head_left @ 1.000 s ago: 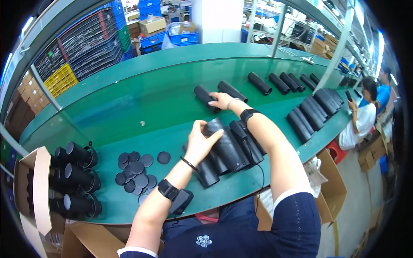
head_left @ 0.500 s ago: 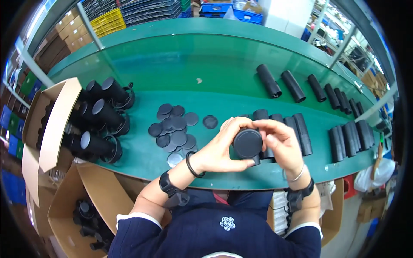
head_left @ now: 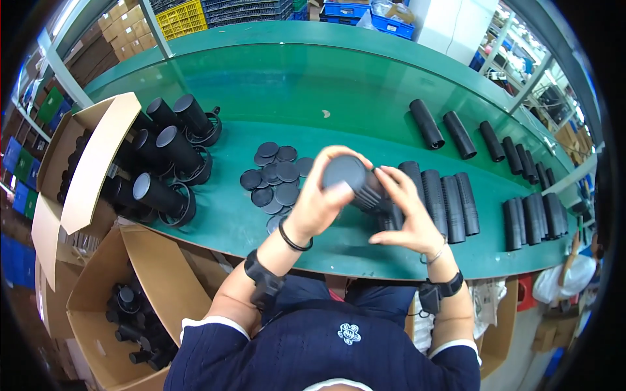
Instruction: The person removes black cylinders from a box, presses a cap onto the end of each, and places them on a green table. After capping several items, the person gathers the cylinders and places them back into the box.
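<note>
Both hands hold one black tube point(head_left: 365, 189) over the near edge of the green bench point(head_left: 326, 85). My left hand point(head_left: 323, 199) cups the tube's capped round end, thumb pressed on the flat cap. My right hand point(head_left: 404, 215) grips the tube's body from the right. Just left of my hands lies a loose pile of black round caps point(head_left: 274, 176). Several more black tubes point(head_left: 443, 202) lie side by side right behind my right hand.
Capped black tubes with ring bases point(head_left: 169, 169) lie beside an open cardboard box point(head_left: 85, 169) at the left. Another open box point(head_left: 124, 306) below the bench holds black parts. More tubes point(head_left: 535, 215) lie along the right. Another person point(head_left: 574, 274) works at the far right.
I drew a tube from the row toward myself and took it in both hands. My left hand has since shifted over its capped end, and my view has swung left.
</note>
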Motion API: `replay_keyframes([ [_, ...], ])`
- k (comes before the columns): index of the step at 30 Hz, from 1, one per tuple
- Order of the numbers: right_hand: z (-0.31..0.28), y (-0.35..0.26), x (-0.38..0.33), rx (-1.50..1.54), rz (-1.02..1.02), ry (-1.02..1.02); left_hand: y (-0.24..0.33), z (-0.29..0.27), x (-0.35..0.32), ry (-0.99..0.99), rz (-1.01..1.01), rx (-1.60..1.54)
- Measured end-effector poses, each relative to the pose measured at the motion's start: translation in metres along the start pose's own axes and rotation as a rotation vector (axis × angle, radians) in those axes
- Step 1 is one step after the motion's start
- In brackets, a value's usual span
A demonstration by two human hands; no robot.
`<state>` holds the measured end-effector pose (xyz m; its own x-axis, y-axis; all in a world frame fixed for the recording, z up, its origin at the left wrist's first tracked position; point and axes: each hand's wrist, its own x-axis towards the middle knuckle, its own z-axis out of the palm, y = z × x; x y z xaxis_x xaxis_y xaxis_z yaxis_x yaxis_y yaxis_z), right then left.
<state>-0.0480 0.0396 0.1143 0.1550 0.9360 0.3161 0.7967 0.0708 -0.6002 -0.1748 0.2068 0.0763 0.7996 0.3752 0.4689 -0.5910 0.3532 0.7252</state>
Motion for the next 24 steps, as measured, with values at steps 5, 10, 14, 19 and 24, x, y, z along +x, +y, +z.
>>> replay_keyframes([
  [5,-0.016,0.013,0.011,0.274,0.203,0.183,-0.018,-0.006,0.038,0.222,-0.185,-0.316],
  [10,-0.064,0.133,0.068,-0.101,0.424,0.295,-0.116,-0.023,0.047,0.209,-0.529,1.023],
  [14,-0.07,0.245,0.099,-0.139,0.786,0.251,-0.111,0.005,0.047,0.058,-0.485,1.092],
  [19,-0.053,0.27,0.115,-0.178,0.654,0.254,-0.06,-0.001,0.03,-0.035,-0.468,0.379],
  [24,-0.037,0.211,0.12,-0.28,0.265,0.315,-0.027,-0.004,0.012,-0.171,-0.216,0.517],
])
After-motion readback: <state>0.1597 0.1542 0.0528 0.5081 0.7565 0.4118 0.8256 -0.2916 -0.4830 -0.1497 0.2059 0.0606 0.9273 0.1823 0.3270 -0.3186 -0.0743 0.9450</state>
